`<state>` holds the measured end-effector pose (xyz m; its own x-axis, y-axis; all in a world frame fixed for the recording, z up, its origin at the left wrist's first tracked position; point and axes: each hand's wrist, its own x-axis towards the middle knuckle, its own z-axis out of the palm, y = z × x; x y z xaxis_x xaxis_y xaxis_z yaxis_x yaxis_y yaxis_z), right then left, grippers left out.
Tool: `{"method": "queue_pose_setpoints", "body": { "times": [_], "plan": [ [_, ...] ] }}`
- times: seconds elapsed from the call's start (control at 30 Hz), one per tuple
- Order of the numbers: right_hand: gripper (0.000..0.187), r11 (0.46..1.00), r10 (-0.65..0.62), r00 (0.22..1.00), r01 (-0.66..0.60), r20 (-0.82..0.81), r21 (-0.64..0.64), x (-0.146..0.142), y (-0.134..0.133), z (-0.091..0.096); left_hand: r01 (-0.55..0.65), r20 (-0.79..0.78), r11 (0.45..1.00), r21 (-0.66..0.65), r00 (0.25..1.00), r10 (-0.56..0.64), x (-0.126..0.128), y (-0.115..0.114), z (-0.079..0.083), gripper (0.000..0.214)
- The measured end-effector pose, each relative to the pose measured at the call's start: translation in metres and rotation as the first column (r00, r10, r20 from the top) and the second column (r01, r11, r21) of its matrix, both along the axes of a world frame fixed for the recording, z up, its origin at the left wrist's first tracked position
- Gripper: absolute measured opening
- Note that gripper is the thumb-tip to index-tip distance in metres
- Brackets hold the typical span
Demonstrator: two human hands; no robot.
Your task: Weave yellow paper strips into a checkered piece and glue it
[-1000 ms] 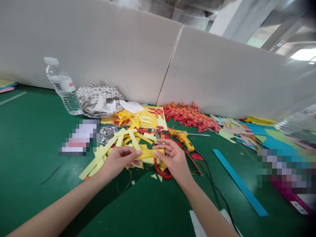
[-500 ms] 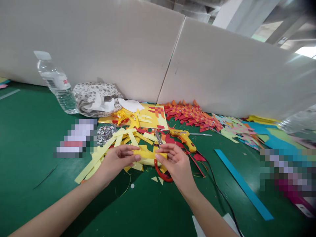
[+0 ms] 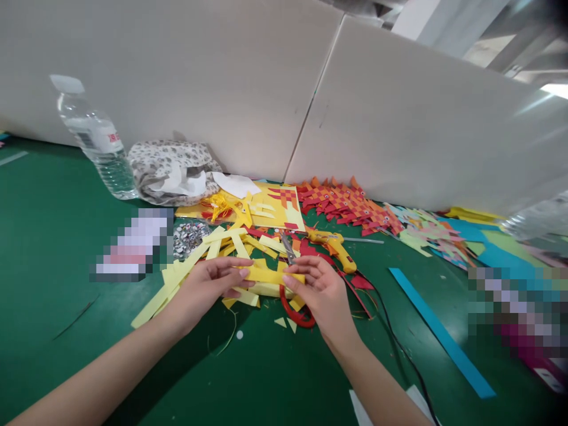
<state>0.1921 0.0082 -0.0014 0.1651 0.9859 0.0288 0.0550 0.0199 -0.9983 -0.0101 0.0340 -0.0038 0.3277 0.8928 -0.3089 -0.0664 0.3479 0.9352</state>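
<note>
A yellow paper strip (image 3: 270, 275) is stretched level between my two hands, over a heap of pale yellow strips (image 3: 175, 290). My left hand (image 3: 217, 281) pinches its left end between thumb and fingers. At the other end, my right hand (image 3: 316, 283) grips it the same way. Red-handled scissors (image 3: 298, 316) lie just under the right hand, blades pointing away and partly covered by the fingers. Small yellow paper triangles (image 3: 280, 322) are scattered on the green table in front of the heap.
A yellow glue gun (image 3: 335, 245) with a black cord lies right of the hands. Behind are woven red-orange paper fish (image 3: 350, 204) and a bag of googly eyes (image 3: 189, 238). A water bottle (image 3: 100, 145) and a patterned cloth bag (image 3: 171, 168) stand left. One blue strip (image 3: 439, 331) lies right.
The view has shifted slightly. Both hands still hold the yellow strip in nearly the same place, with the left fingers a little rearranged on its end.
</note>
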Motion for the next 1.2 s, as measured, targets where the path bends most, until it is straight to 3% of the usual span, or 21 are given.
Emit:
{"method": "queue_pose_setpoints", "body": {
  "times": [0.3,0.47,0.77,0.97,1.07,1.2],
  "plan": [
    [0.039,1.000,-0.020,1.000,0.020,-0.018,-0.018,0.001,0.002,0.001,0.011,0.009,1.000,0.012,1.000,-0.011,-0.001,0.000,0.003,0.040],
    [0.038,1.000,-0.029,0.999,0.029,-0.016,-0.011,-0.001,0.001,0.002,-0.001,-0.069,0.999,0.045,0.998,0.004,0.001,0.001,0.002,0.040],
    [0.032,1.000,-0.004,0.998,0.005,0.057,-0.023,0.002,0.000,0.005,-0.052,-0.154,0.958,0.284,0.983,0.098,-0.011,0.001,0.003,0.019],
    [0.008,0.993,-0.084,0.966,0.059,0.246,0.105,0.001,-0.002,0.009,0.035,-0.291,0.876,0.481,0.949,0.122,-0.021,0.000,0.002,0.014],
    [0.003,0.974,-0.104,0.931,0.024,0.350,0.225,0.002,-0.002,0.010,0.016,-0.274,0.877,0.481,0.952,0.133,-0.022,-0.002,0.005,0.015],
    [0.005,0.967,-0.135,0.909,0.034,0.393,0.252,0.003,-0.006,0.011,0.009,-0.252,0.894,0.448,0.961,0.117,-0.021,-0.006,0.009,0.015]
  ]
}}
